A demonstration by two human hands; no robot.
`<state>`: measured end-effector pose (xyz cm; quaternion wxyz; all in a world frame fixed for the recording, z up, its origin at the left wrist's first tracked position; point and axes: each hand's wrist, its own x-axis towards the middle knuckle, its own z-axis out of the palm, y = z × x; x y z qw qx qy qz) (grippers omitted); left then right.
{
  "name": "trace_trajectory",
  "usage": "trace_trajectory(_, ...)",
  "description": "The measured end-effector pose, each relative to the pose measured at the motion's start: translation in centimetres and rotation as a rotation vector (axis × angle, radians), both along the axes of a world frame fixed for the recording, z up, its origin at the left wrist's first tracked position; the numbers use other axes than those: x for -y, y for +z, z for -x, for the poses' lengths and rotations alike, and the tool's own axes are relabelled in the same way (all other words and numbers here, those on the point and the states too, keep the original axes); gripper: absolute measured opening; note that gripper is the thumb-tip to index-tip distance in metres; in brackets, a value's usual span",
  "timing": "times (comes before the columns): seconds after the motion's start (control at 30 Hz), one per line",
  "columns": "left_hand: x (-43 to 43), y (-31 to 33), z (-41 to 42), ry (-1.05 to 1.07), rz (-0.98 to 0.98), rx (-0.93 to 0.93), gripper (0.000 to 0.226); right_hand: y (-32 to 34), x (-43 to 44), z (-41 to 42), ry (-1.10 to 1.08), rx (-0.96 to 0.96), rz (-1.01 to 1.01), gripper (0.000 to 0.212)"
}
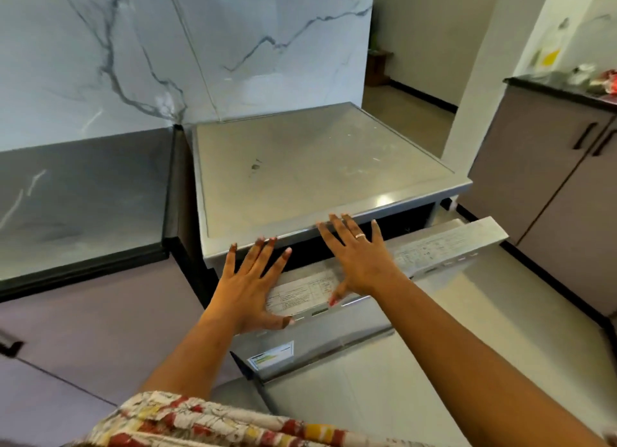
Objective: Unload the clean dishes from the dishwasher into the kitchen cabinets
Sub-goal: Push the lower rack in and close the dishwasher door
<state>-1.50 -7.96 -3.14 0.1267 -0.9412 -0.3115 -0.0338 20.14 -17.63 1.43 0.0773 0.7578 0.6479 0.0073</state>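
**Both hands spread, clasping nothing**

Our left hand [253, 288] and right hand [360, 261] lie with fingers straight and apart, holding nothing. The fingertips reach the front edge of the dishwasher [317, 166] top, and the thumbs rest at the upper edge of its door [320, 341]. The dishwasher is silver-grey with a flat, scuffed top, and stands between the dark counter [83, 196] and a cabinet [551, 193]. The door is tilted partly open, with a printed sheet [300, 294] along its upper edge.
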Motion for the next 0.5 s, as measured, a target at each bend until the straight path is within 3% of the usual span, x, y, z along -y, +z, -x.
trace_trajectory(0.13,-0.6,-0.1,-0.1,0.108,-0.022,0.063,0.114,-0.7,-1.7,0.7,0.04,0.066,0.039,0.139)
trace_trajectory(0.27,-1.0,-0.8,-0.8,0.172,-0.055,0.105,0.106,-0.8,-2.8,1.3,0.021,0.082,-0.034,0.125)
trace_trajectory(0.5,-1.3,-0.6,-2.4,0.236,-0.082,0.155,0.101,1.1,-4.7,2.6,0.108,0.203,-0.127,0.048)
